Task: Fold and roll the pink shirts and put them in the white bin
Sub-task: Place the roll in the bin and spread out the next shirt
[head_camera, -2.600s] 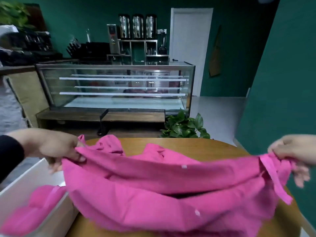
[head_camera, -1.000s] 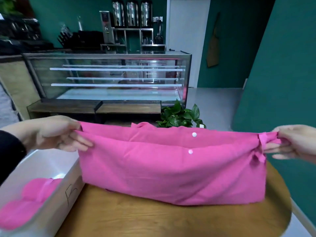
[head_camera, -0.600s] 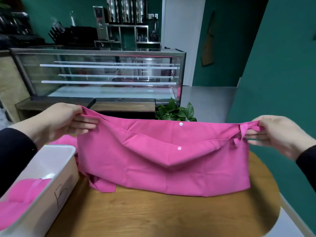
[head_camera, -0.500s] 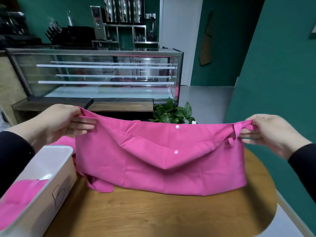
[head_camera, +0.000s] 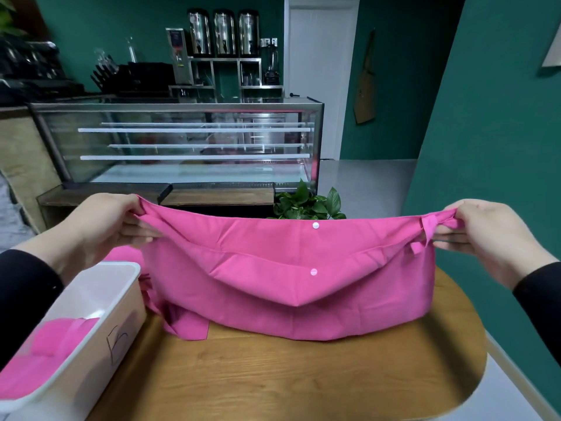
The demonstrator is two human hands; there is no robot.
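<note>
round wooden table (head_camera: 303, 375); pink shirt (head_camera: 288, 299) hem resting at centre, white bin (head_camera: 91, 344) at left edge, holding pink cloth (head_camera: 45, 354)

We see the pink shirt (head_camera: 285, 284) go from a rumpled heap sagging over the worktop (head_camera: 273, 375) to a folded band stretched wide between the two grips — its top edge now lifted and its lower fold resting on the wood. The left hand (head_camera: 103, 226) and right hand (head_camera: 488, 235) rise and draw in from the picture's sides, so dark sleeves now show at both wrists. A loose corner now trails out at lower left, near the white bin (head_camera: 100, 302) — whose handwritten mark has come into sight.
</note>
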